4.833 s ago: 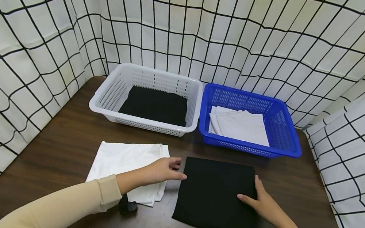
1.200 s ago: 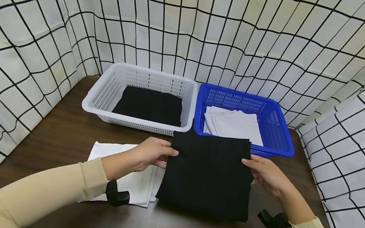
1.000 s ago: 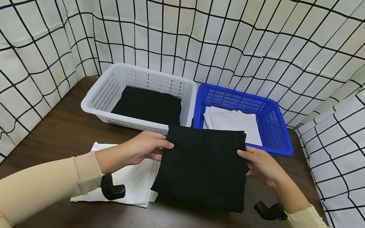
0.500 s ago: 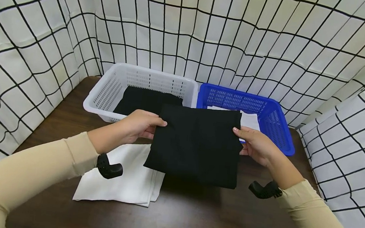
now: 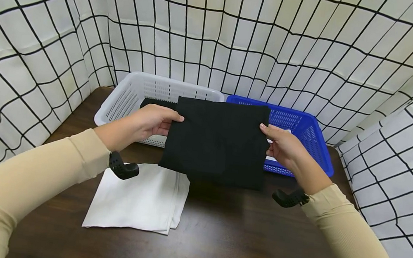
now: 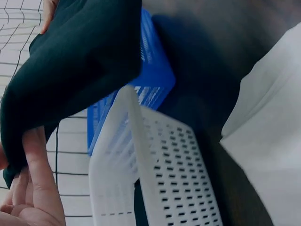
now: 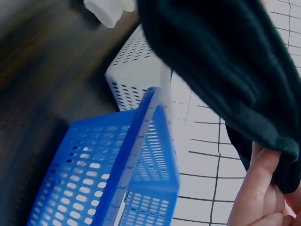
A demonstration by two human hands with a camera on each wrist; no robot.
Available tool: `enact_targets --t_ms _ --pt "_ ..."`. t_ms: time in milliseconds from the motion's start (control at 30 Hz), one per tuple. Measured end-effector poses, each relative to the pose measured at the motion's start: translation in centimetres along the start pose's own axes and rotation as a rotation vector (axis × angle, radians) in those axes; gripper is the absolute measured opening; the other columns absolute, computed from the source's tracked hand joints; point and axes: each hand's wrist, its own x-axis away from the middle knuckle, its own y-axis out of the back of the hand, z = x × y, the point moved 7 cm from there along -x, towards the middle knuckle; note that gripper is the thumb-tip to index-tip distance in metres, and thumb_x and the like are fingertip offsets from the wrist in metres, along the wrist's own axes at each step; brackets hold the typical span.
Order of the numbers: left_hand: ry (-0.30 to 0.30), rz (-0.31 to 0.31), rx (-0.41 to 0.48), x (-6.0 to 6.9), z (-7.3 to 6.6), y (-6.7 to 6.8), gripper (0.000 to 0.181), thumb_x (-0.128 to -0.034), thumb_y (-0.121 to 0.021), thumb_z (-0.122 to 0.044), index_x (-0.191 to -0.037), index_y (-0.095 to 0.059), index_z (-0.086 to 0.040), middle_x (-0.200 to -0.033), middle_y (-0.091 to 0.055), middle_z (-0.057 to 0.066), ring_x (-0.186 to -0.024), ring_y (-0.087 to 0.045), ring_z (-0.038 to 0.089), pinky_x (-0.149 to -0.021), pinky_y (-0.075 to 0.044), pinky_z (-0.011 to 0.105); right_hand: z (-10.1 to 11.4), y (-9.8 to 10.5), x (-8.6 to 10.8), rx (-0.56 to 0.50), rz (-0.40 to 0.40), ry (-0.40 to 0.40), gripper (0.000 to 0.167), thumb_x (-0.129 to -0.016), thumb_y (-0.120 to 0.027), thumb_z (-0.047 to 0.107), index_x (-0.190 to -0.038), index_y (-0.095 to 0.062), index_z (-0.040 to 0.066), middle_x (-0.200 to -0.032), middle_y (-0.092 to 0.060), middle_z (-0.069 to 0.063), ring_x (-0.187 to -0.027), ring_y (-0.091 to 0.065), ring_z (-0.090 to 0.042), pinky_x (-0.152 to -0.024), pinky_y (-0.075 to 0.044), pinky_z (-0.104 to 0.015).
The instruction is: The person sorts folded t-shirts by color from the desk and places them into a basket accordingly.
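A folded black cloth (image 5: 218,144) hangs in the air between both hands, in front of the two baskets. Its left edge is pinched by my left hand (image 5: 155,122), thumb on top and fingers beneath. My right hand (image 5: 283,147) grips the right edge in the same way. In the left wrist view the cloth (image 6: 80,61) droops over the fingers, above the rims of the baskets. The right wrist view has the cloth (image 7: 230,61) sagging from the right hand's fingertips (image 7: 263,165). It covers much of both baskets in the head view.
Behind stand a white basket (image 5: 119,100), with black cloth (image 5: 156,102) inside, and a blue basket (image 5: 312,135), its contents mostly hidden. Folded white cloth (image 5: 136,201) lies on the brown table (image 5: 218,238) at front left. Grid-patterned white curtains (image 5: 237,36) enclose the table.
Both hands took hold of the black cloth on the table and lifted it. Over the last second they carried it away from me and up, over the front of the baskets.
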Motion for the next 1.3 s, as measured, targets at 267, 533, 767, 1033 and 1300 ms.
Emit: enact_targets --t_ms 267,533,767,1033,1300 --pt "-0.006 -0.063 0.023 -0.7 -0.8 1.5 0.014 -0.0938 -0.066 -0.014 -0.106 -0.064 -0.006 -0.075 -0.074 -0.009 -0.071 -0.072 0.007 -0.071 -0.060 0.021 0.8 -0.6 -1.7 -0.125 -0.010 -0.023 0.015 -0.103 -0.052 0.028 -0.107 -0.064 0.020 -0.094 -0.069 0.007 -0.071 -0.069 -0.009 -0.066 -0.058 -0.021" --pt "-0.021 -0.123 -0.006 -1.7 -1.6 3.4 0.012 -0.0953 -0.065 -0.022 -0.101 -0.064 -0.011 -0.073 -0.072 -0.012 -0.069 -0.069 0.004 -0.068 -0.058 0.018 2.0 -1.3 -4.1 -0.184 -0.067 -0.047 0.016 -0.100 -0.058 0.026 -0.092 -0.070 0.018 -0.086 -0.071 0.004 -0.067 -0.070 -0.013 -0.064 -0.059 -0.024" --pt "-0.009 -0.163 -0.038 -2.2 -2.2 4.8 0.014 -0.0948 -0.067 -0.024 -0.100 -0.061 -0.013 -0.072 -0.069 -0.014 -0.069 -0.067 0.003 -0.069 -0.056 0.016 2.8 -2.0 -5.8 -0.217 -0.075 -0.054 0.021 -0.100 -0.059 0.025 -0.085 -0.070 0.016 -0.078 -0.072 0.005 -0.065 -0.072 -0.014 -0.062 -0.060 -0.026" --pt "-0.021 -0.140 -0.024 -2.8 -3.4 6.2 0.009 -0.0951 -0.066 -0.018 -0.098 -0.061 -0.012 -0.072 -0.070 -0.010 -0.068 -0.069 0.004 -0.067 -0.059 0.019 4.0 -2.5 -7.5 -0.199 -0.053 -0.055 0.025 -0.101 -0.057 0.024 -0.082 -0.070 0.014 -0.077 -0.073 0.003 -0.066 -0.073 -0.016 -0.064 -0.061 -0.028" --pt "-0.022 -0.168 0.005 -3.3 -5.0 7.7 0.008 -0.0920 -0.070 -0.014 -0.094 -0.063 -0.010 -0.072 -0.069 -0.006 -0.065 -0.068 0.007 -0.064 -0.059 0.019 5.6 -2.9 -9.2 -0.228 -0.025 -0.042 0.022 -0.100 -0.059 0.023 -0.084 -0.070 0.014 -0.078 -0.073 0.002 -0.067 -0.073 -0.017 -0.062 -0.061 -0.029"
